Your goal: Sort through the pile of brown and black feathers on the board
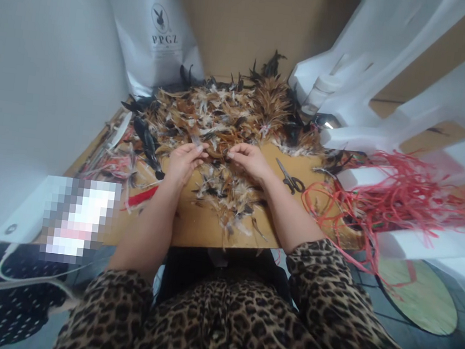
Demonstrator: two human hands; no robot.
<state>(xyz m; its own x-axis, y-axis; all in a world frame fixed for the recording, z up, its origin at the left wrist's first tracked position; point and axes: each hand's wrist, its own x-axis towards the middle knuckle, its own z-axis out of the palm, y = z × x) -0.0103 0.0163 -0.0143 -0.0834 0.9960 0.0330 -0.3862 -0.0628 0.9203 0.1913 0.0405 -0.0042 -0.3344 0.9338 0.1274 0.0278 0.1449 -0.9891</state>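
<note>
Both my hands work at the near edge of a large heap of brown, black and white feathers. My left hand is closed in a pinch, with a pale feather at its thumb and fingertips. My right hand also pinches, its fingertips on a small dark brown feather. Some of what lies between the fingertips blends into the heap behind. Below the hands, a loose scatter of smaller feathers covers part of the wooden table.
Black scissors lie right of my right hand. Farther right is a tangle of red plastic strips. A fuller feather bundle and a clear bottle stand behind. A white bag rises at the back left, a phone at the left edge.
</note>
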